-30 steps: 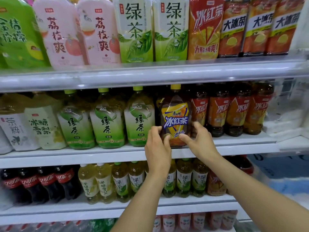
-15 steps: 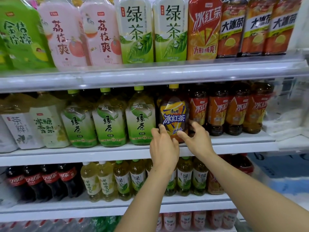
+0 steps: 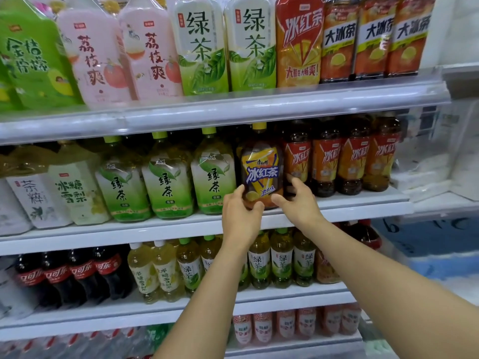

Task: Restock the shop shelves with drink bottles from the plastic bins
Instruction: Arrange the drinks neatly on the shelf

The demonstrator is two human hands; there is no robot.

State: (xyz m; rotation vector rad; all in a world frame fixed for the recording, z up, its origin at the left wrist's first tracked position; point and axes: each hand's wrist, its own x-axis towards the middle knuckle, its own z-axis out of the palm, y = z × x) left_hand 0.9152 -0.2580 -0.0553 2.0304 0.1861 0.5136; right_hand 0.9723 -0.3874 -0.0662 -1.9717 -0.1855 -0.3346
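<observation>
Gripping the 冰红茶 bottle point(image 3: 261, 174) low, left hand point(image 3: 241, 218) and right hand point(image 3: 300, 203) curl fingers round it.

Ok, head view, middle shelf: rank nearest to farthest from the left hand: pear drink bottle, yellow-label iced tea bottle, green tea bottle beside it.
1. The yellow-label iced tea bottle, held at its base by the left hand.
2. The green tea bottle, next on its left.
3. The pear drink bottle, far left.

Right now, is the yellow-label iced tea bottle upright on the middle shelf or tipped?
Upright: the iced tea bottle stands cap-up, base on the middle shelf, left hand and right hand gripping it low.
</observation>
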